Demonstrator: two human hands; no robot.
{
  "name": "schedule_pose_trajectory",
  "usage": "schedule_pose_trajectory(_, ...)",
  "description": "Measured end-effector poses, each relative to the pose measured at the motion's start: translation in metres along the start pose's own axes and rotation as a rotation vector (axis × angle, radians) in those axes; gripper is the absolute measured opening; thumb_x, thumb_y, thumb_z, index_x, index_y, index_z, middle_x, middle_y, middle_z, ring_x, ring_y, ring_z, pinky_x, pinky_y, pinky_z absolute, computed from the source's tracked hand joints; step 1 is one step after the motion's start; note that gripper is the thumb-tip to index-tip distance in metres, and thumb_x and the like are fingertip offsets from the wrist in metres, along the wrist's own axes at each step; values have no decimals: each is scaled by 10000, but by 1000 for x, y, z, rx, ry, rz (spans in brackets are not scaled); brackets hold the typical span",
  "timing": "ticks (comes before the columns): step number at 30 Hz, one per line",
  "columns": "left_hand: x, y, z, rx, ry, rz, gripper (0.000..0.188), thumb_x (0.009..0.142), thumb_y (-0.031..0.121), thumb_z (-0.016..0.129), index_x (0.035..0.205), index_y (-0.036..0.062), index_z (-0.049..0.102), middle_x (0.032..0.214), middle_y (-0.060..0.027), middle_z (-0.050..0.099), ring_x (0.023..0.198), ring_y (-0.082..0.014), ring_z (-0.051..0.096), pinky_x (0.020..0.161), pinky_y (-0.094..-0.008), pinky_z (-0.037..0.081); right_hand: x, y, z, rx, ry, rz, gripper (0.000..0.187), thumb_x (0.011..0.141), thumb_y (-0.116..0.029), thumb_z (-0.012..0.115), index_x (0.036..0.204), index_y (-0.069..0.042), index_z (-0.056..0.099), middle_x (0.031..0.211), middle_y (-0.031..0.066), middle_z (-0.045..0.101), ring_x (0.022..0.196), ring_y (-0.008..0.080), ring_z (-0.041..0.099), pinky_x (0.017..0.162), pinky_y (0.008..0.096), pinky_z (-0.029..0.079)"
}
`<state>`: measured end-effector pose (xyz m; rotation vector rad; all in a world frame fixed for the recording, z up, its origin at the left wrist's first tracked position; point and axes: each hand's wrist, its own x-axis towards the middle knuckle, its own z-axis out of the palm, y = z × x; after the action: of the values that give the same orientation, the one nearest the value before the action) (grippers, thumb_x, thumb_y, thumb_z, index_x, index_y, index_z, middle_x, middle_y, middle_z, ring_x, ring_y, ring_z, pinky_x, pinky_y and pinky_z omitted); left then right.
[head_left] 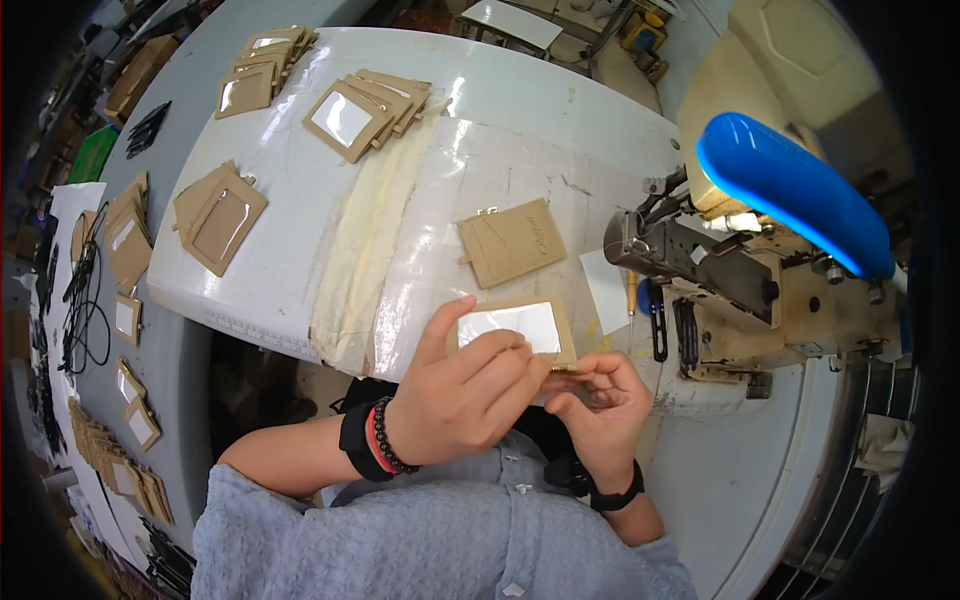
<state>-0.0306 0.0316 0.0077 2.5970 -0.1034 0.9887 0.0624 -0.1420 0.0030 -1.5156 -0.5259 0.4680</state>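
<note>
A tan badge holder (562, 318) with a clear, shiny window lies at the table's near edge, in front of my body. My left hand (465, 385) reaches over its near left part, fingers bent and pressed together on it, thumb out at the left edge. At the holder's near right corner, my right hand (605, 400) pinches the edge between thumb and fingers. The fingertips of both hands almost meet there, and they cover whatever small piece is between them. Just beyond lies another tan badge holder (515, 243), its slotted back facing up.
Right of my hands stands a sewing machine (690, 255) with a blue cover (790, 190). Near it lie an awl (631, 295) and a white card (604, 285). Stacks of tan holders (350, 115) sit farther left. A grey side table (185, 395) carries more holders and black cords.
</note>
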Motion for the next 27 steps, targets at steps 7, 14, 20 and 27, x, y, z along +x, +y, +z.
schedule_pose_trajectory(7,-3,-19,-2,-77,-114,-132,225,746,-22,660,926,105,708,854,5,635,870,-171,645,1081,-531,347,-14,-45,-30,-68,-41,-501,453,875,-447,768,887,-4,669,965,159,643,880,223,592,707,341,451)
schedule_pose_trajectory(14,-6,-18,3,-84,-198,-133,248,733,-43,664,923,112,701,858,2,615,881,-181,624,1098,-537,330,-22,-106,-18,752,-854,-357,302,928,-380,725,1128,-159,673,752,101,651,529,168,494,506,318,316)
schedule_pose_trajectory(20,-3,-15,6,-64,-267,-137,290,709,-67,673,928,121,706,872,-3,618,926,-190,623,1116,-544,309,-13,-120,-10,886,-1002,-378,288,1006,-391,594,1226,-229,686,669,63,558,496,155,446,479,309,259)
schedule_pose_trajectory(27,-4,-9,8,-63,-281,-141,290,706,-65,652,937,105,696,858,-4,601,905,-193,618,1111,-589,307,-16,-127,-11,958,-907,-432,233,975,-342,645,1161,-226,724,594,22,456,469,136,409,461,291,221)
